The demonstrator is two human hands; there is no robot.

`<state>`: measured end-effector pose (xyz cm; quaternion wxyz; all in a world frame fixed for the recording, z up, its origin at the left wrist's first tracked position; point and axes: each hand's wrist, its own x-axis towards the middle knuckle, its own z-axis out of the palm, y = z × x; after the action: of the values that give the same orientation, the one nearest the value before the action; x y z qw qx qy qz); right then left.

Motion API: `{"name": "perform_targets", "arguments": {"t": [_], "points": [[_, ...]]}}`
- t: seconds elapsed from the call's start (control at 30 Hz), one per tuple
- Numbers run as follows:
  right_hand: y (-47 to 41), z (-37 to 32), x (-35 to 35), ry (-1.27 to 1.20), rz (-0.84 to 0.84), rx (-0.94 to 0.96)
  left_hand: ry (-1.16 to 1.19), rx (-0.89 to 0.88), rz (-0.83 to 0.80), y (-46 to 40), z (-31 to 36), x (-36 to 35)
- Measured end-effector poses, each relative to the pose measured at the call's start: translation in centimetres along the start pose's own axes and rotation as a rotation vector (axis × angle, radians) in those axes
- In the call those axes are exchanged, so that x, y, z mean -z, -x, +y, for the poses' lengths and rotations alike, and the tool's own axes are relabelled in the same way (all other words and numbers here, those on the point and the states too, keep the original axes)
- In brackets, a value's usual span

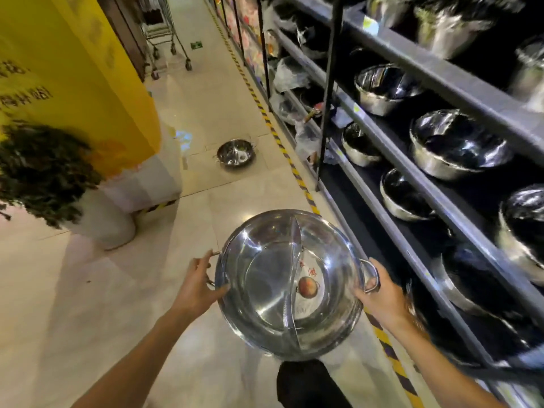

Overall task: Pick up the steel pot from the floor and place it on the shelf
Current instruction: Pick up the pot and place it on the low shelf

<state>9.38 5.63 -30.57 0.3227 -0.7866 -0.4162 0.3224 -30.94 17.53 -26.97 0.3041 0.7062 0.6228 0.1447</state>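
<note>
A wide steel pot (265, 287) with a curved divider and a round sticker inside is held up above the floor in front of me. My left hand (195, 285) grips its left handle and my right hand (378, 293) grips its right handle. The dark shelf (391, 225) runs along the right, its tiers filled with similar steel pots and bowls. A second, smaller steel pot (235, 153) stands on the tiled floor farther down the aisle.
A yellow pillar (88, 83) with a white base stands at left beside a potted plant (44, 172). Yellow-black hazard tape (297, 175) marks the floor along the shelf. Shopping trolleys (167, 39) are parked far back. My dark shoe (306, 384) shows below the pot.
</note>
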Motion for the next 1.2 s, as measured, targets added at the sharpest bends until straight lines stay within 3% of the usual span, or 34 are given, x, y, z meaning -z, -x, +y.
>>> {"name": "perform_targets", "arguments": {"t": [0.3, 0.53, 0.6, 0.87, 1.07, 1.2], "points": [[-12.3, -0.9, -1.7, 0.038, 0.021, -0.154, -0.053, -0.043, -0.145, -17.8, 2.2, -1.6], [-17.1, 4.0, -3.1, 0.034, 0.087, -0.301, -0.046, -0.124, -0.309, -30.0, 3.2, -7.7], [-18.4, 6.9, -5.0, 0.115, 0.161, -0.362, -0.053, -0.176, -0.365, -33.8, 2.6, -11.1], [-25.6, 19.7, -16.6, -0.091, 0.379, -0.607, -0.100, -0.295, -0.492, -45.6, -4.8, -28.6], [-30.3, 32.4, -25.5, -0.230, 0.520, -0.599, -0.176, -0.330, -0.477, -50.8, -11.7, -41.9], [-34.5, 39.0, -28.2, -0.244, 0.592, -0.522, -0.106, -0.344, -0.440, -54.3, -13.8, -49.6]]}}
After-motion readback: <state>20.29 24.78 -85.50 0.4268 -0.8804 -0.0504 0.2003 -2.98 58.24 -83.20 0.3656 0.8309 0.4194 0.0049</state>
